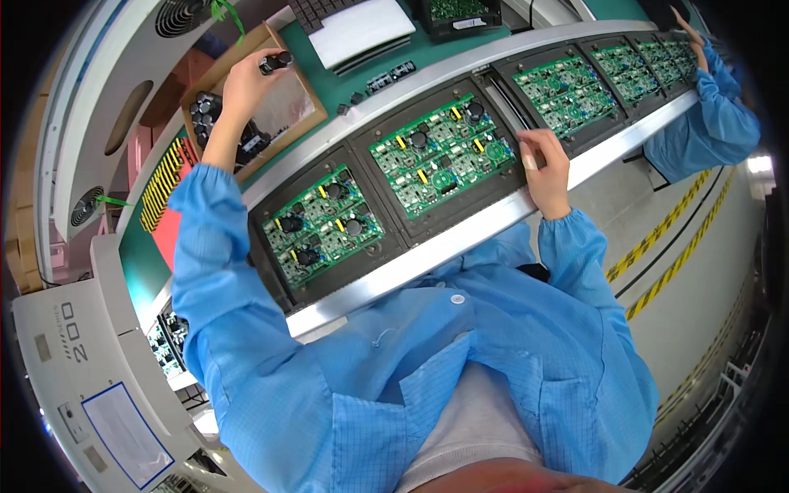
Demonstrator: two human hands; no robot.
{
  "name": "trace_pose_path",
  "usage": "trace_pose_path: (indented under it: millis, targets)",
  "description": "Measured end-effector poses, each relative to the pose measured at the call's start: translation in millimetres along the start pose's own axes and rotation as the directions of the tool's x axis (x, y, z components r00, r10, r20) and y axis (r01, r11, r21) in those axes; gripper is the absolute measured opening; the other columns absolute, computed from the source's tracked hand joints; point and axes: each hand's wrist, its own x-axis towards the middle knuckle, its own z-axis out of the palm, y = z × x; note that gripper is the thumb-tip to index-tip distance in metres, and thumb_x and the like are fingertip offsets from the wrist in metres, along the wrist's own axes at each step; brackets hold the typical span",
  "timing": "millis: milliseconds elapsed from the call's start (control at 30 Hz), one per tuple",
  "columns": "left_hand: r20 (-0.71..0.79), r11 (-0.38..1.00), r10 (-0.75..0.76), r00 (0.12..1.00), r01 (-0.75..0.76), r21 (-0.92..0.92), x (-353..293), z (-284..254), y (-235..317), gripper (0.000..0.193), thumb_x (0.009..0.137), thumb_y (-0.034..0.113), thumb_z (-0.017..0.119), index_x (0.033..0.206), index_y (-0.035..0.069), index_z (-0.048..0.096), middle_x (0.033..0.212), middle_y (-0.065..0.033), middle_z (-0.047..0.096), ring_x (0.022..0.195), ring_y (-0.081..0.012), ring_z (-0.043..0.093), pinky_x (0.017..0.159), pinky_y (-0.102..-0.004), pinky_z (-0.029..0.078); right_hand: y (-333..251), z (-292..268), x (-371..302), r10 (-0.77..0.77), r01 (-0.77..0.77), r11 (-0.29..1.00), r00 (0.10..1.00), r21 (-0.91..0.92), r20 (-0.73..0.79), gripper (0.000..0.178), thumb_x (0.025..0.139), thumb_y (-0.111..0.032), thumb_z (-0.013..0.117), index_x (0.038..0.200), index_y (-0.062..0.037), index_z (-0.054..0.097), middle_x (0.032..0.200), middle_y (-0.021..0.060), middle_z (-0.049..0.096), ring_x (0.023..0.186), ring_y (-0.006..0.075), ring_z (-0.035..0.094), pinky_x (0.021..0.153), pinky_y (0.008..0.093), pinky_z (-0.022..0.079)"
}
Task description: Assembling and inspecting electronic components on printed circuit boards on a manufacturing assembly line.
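Near rail: a bright metal edge (419, 264) along the person's side, bordering black carriers with green boards.
Left-hand board: this green board (325, 226) bears four round black parts.
Right hand: curled (549, 174) at the carrier edge beside the middle board (440, 156); whether the fingertips pinch anything, I cannot tell. A light, steady touch on the frame, away from components, would serve best.
Middle board: two round black parts stand on it; two round green spots show too.
Left hand: raised (246, 86) over the box, fingers closed around black cylinders (275, 62). Holding them by their smooth sides, few enough to turn singly, would likely be surest; clearing the box wall avoids knocks.
Cardboard box: open, tan-walled (301, 74), with more black cylinders (205, 111) inside at left and pale plastic sheeting (288, 100) at right.
Green bench: loose dark parts (390, 76) lie beyond the carriers, near a white stack (362, 37).
Black tray: at the far side (462, 29), holding something green, seemingly circuit board.
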Motion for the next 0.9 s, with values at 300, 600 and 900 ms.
trace_pose_path:
  millis: [300,600,900]
  targets:
    - [0.318,0.514,0.049,0.947,0.249,-0.821,-126.0,-6.5,188.9,0.034,0.086,0.014,0.082,0.115,0.000,0.072,0.085,-0.0033,0.070,0.070,-0.0064,0.063,0.062,-0.0242,0.050,-86.8,48.6,59.4,-0.472,0.316,0.873,0.738,0.371,0.482,0.060,0.086,0.002,0.074,0.142,-0.0105,0.060,0.137,0.0109,0.055,0.100,0.0215,0.064,0.089,0.0342,0.054]
    - [0.347,-0.169,0.199,0.917,0.381,-0.909,-151.8,52.3,228.7,0.040,0.106,0.017,0.056,0.145,0.007,0.051,0.103,-0.0039,0.059,0.087,-0.0105,0.058,0.080,-0.0271,0.049,-48.4,-6.0,65.7,-0.236,0.193,0.972,0.803,0.137,0.547,0.043,0.077,0.004,0.083,0.117,-0.0035,0.069,0.119,0.0067,0.063,0.081,0.0128,0.060,0.070,0.0251,0.050]
    - [-0.020,0.629,0.147,0.989,-0.109,-0.769,-161.8,62.0,226.4,0.038,0.082,0.010,0.081,0.119,0.010,0.071,0.108,-0.0084,0.070,0.105,-0.0282,0.061,0.092,-0.0391,0.052,-23.2,-25.9,63.8,-0.049,0.134,0.988,0.723,-0.071,0.689,0.040,0.080,0.006,0.079,0.118,-0.0046,0.071,0.092,0.0064,0.057,0.075,0.0132,0.059,0.070,0.0253,0.055]
